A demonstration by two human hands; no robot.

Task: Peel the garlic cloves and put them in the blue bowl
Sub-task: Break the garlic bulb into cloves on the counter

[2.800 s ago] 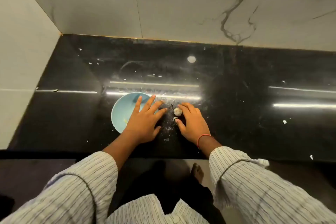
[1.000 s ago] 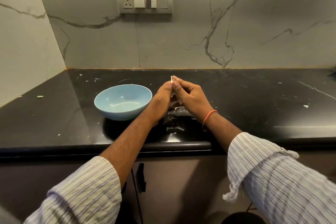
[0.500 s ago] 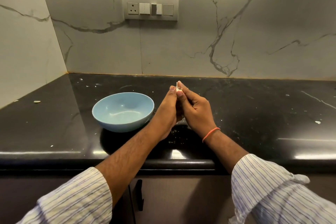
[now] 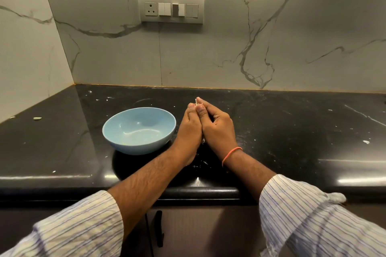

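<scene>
Both hands, left [image 4: 189, 126] and right [image 4: 217, 126], pinch one clove [image 4: 196, 101] at their fingertips, right of the bowl [image 4: 117, 142] (seemingly empty), so a slipping grip could drop it onto the littered counter [image 4: 292, 131].

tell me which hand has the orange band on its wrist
The right hand: an orange band circles its wrist; the left hand's wrist is bare.

Black countertop [image 4: 292, 131] w/ white flecks, marble wall [image 4: 271, 37], switch panel [image 4: 170, 9], cabinet handle [image 4: 159, 228]
</scene>
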